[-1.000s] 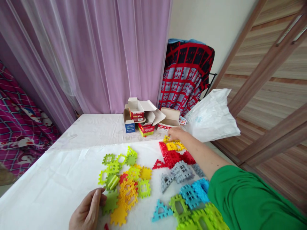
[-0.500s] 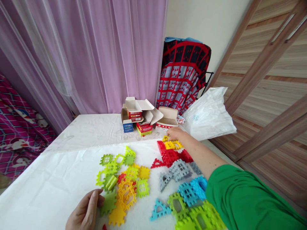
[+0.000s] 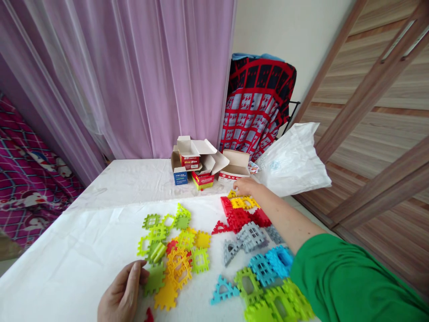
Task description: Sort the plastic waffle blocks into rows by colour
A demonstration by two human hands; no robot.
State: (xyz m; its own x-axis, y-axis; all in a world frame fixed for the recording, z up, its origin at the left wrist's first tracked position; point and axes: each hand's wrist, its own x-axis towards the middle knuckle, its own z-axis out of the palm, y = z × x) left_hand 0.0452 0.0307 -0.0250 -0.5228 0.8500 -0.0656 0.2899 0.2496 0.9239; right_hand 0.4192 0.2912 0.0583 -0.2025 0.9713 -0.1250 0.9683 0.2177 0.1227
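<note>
My left hand (image 3: 122,290) rests on the white cloth at the front left, fingers curled and thumb on top, with nothing visible inside. Its fingertips are beside a green notched building block (image 3: 155,278). At the far end of the right-hand group, my right hand (image 3: 246,186) reaches over a small yellow triangular block (image 3: 232,194). Its fingertips are just above that block and appear slightly apart. Nearby lie a yellow block (image 3: 243,203) and red blocks (image 3: 238,220). Grey blocks (image 3: 252,237), blue blocks (image 3: 263,270) and green blocks (image 3: 248,287) continue towards me.
Left of centre lies a mixed pile of green, yellow and orange blocks (image 3: 179,268). Open cardboard boxes (image 3: 190,160) stand at the back of the table (image 3: 83,232). A white plastic bag (image 3: 293,158) is at the back right, beside a cloth-covered chair (image 3: 256,103).
My right hand has lifted slightly off the yellow triangular block. My left hand stays curled beside the green block. The whole view has shifted a little.
</note>
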